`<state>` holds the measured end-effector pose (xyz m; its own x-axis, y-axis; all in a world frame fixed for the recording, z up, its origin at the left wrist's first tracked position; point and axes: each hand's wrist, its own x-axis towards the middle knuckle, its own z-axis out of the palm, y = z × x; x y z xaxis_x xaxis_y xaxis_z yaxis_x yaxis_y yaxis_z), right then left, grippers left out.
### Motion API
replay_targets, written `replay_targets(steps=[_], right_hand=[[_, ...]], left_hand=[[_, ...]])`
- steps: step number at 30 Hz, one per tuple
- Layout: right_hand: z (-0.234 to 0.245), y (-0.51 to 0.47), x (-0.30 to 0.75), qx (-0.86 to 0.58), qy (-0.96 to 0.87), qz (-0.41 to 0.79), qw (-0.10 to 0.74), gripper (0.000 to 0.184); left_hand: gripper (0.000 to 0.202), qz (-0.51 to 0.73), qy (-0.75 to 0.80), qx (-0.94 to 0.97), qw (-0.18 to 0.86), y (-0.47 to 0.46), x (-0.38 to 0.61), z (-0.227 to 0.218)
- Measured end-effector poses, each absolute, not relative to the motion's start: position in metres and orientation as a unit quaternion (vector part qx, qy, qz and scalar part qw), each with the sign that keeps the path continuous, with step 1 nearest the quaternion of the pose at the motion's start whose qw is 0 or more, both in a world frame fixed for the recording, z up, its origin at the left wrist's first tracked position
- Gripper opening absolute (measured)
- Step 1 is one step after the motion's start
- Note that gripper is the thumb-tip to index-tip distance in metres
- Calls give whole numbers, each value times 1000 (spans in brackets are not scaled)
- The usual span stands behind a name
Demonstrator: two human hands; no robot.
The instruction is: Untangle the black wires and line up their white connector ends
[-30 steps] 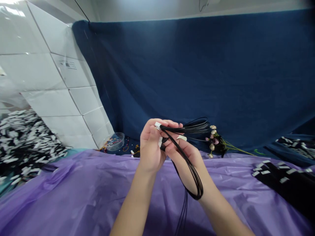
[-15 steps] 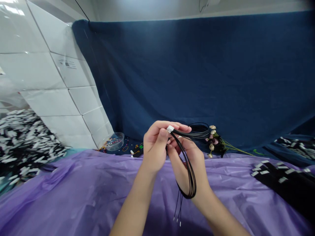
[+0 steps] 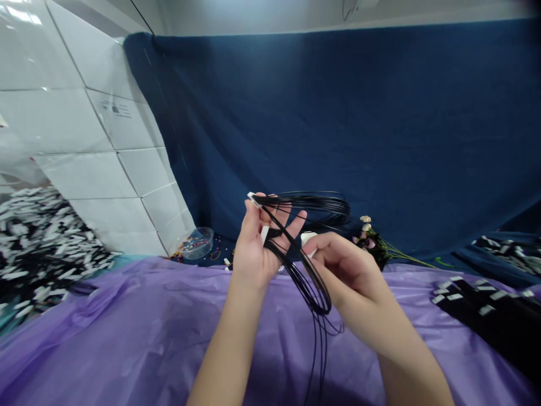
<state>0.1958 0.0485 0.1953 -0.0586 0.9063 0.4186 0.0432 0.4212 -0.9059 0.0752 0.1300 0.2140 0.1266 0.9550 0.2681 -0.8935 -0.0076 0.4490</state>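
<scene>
My left hand (image 3: 257,248) is raised over the purple sheet (image 3: 127,338), fingers closed round a coiled bundle of thin black wires (image 3: 310,206). A small white connector (image 3: 252,197) sticks out at its fingertips. My right hand (image 3: 346,265) is just to the right, fingers curled in a pinch on a small white tab (image 3: 308,237) beside the loops. One loop of the wires (image 3: 316,293) hangs between the hands, with loose ends trailing down toward the sheet.
White boxes (image 3: 97,169) are stacked at the left, with a heap of black-and-white pieces (image 3: 38,242) below them. A clear bowl (image 3: 196,242) of small bits stands at the back. Small artificial flowers (image 3: 372,242) lie behind my hands. More black wire bundles with white tags (image 3: 486,304) lie at the right.
My left hand rose and turned the connector up to the left. The coil spread wider behind my fingers. My right hand shifted right and down, away from the loop it was inside.
</scene>
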Motion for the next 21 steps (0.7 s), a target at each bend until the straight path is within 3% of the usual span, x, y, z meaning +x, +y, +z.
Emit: replay_targets(steps=[9,21], right_hand=[[201,46,224,-240,-532,566,582,15],[205,41,225,-123,-461,350,806,24]], left_hand=[[32,626,13,202,753,130,72,213],[29,597,73,201,773,132,79,218]])
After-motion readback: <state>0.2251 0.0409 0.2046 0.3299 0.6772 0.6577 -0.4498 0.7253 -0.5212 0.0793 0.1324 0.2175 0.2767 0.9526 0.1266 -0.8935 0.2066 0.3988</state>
